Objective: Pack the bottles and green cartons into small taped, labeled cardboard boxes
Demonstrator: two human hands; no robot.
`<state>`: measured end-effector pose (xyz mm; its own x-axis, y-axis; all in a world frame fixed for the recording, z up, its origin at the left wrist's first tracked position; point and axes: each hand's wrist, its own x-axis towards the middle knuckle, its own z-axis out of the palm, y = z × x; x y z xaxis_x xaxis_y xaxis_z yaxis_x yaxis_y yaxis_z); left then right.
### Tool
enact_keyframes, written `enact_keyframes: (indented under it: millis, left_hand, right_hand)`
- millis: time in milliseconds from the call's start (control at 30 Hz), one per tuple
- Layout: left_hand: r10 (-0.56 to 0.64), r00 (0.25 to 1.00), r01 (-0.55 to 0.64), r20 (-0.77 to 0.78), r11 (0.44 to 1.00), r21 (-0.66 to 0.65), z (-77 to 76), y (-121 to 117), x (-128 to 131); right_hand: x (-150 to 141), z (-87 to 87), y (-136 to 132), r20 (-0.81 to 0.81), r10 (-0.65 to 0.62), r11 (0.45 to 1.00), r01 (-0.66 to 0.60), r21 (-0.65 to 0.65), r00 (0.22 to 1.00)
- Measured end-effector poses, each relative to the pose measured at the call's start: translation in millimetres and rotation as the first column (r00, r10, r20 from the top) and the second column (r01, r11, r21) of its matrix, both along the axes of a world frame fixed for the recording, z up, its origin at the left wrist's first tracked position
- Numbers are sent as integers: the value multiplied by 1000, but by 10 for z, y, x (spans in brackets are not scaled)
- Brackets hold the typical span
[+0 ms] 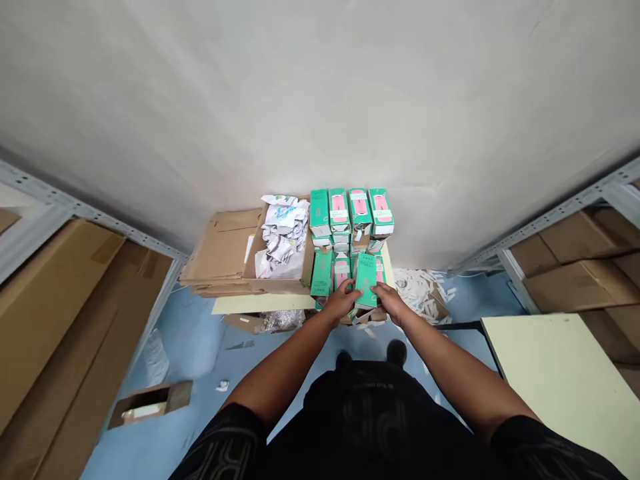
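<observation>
A small green box [365, 280] stands at the front of a stack of green and pink boxes [350, 213] on a pale yellow table [260, 304]. My left hand [342, 300] grips the box's left side, fingers curled. On its right side my right hand [391, 301] holds it the same way. Both arms reach forward from my seated body. Several more green boxes [323, 273] stand just left of the held one.
An open cardboard box [280, 257] of crumpled white papers sits left of the stack, on flattened cardboard [220, 257]. Paper scraps [420, 287] litter the blue floor at right. Metal shelves with large cartons [55, 313] flank both sides. Another pale table [565, 380] is at right.
</observation>
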<state>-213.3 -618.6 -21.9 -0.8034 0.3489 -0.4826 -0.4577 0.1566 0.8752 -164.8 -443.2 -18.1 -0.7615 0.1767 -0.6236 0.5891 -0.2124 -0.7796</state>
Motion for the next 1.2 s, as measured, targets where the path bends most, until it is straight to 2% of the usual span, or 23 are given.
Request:
enact_keyframes:
  millis: [167,400,600,767,933,1067,1200]
  left_hand:
    - [-118,993,118,-1,992,39,88,296,70]
    - [-317,948,318,-22,947,53,179,995,358]
    - [-504,863,504,-31,863,12,176,1907,852]
    - [-634,774,634,-1,774,1,140,2820,1461]
    - [-698,716,697,27,716,33,83,3628,2086]
    - [-736,673,736,68,676,30,28,4108,2447]
    - [-786,602,791,137,611,31,7,4449,2600]
  right_hand:
    - [277,84,221,-41,-119,991,122,61,992]
    - [819,111,793,-134,-288,947,303,107,948]
    - [1587,90,1525,-123,-450,878,464,120,884]
    - [2392,45,2246,-118,-563,814,573,96,818]
    - [3141,-30,2934,-126,-622,770,633,83,773]
    - [3568,-90,3321,-75,-662,742,666,80,746]
    - [3784,-164,3530,1,-716,697,715,56,698]
